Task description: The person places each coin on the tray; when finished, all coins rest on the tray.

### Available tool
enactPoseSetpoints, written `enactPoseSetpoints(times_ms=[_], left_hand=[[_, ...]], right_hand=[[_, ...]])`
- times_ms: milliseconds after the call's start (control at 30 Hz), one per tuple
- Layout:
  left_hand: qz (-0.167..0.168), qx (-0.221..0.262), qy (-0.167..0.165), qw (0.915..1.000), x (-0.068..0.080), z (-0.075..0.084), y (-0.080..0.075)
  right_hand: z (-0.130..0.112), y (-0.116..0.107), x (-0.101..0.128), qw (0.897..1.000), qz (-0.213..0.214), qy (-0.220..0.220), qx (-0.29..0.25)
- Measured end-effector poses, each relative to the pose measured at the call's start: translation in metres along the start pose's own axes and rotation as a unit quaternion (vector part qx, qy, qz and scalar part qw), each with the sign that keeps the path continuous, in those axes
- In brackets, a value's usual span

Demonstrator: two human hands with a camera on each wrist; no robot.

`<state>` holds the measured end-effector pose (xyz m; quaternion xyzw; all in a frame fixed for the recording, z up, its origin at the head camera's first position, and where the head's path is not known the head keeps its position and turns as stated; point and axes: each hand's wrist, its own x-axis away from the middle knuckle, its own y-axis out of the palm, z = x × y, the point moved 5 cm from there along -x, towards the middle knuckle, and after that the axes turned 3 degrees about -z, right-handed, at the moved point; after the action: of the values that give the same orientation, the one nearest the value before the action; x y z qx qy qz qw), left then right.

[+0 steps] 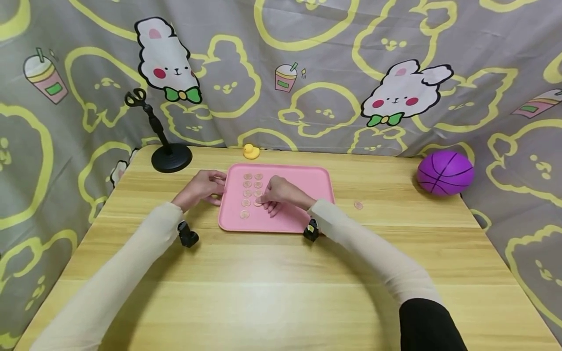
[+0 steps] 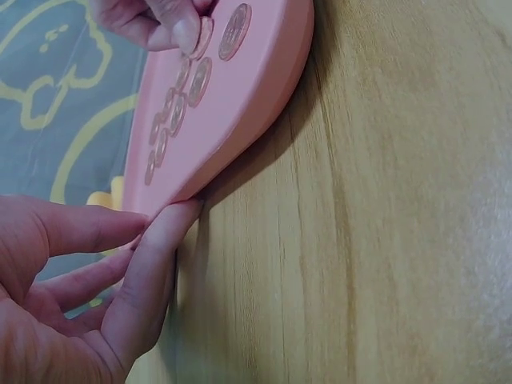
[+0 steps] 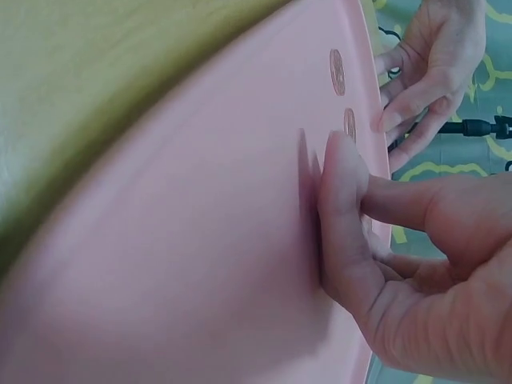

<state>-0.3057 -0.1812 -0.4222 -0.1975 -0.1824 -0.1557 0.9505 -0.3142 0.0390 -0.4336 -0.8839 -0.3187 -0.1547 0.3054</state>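
A pink tray point(image 1: 307, 181) lies on the wooden table with several copper coins point(image 1: 247, 193) laid in two columns on its left part. My right hand point(image 1: 262, 199) is over the lower end of those columns, its thumb and forefinger pinching a coin point(image 2: 205, 36) against the tray point(image 3: 200, 240). The right wrist view shows its fingertips point(image 3: 338, 156) pressed down on the pink surface. My left hand point(image 1: 218, 187) rests at the tray's left rim point(image 2: 240, 120), its straight fingers point(image 2: 164, 232) touching the edge. One more coin point(image 1: 358, 205) lies on the table to the right of the tray.
A purple ball point(image 1: 445, 173) sits at the table's right rear. A small yellow duck point(image 1: 251, 151) stands behind the tray, and a black stand with a clip point(image 1: 169, 156) at the left rear. Patterned cloth hangs around the table.
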Motion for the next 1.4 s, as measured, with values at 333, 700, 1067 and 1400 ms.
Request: enactPoseSetpoints(times_ms=[333,700,1067,1400], left_hand=[[-0.004,0.001,0.002,1.0000,0.000,0.001,0.001],[0.001,0.003,0.004,1.0000,-0.002,-0.001,0.002],[0.003,0.002,-0.009,1.0000,-0.002,-0.002,-0.003],[-0.002,0.014,-0.007,0.9999,-0.002,-0.003,0.001]], right_hand=[[0.003,-0.003,-0.002,1.000,-0.008,0.017,-0.006],[0.004,-0.001,0.005,0.999,0.024,-0.022,-0.009],[0.002,-0.035,0.023,0.989,0.116,-0.089,-0.003],[0.023,-0.074,0.050,0.986,0.134,-0.099,0.012]])
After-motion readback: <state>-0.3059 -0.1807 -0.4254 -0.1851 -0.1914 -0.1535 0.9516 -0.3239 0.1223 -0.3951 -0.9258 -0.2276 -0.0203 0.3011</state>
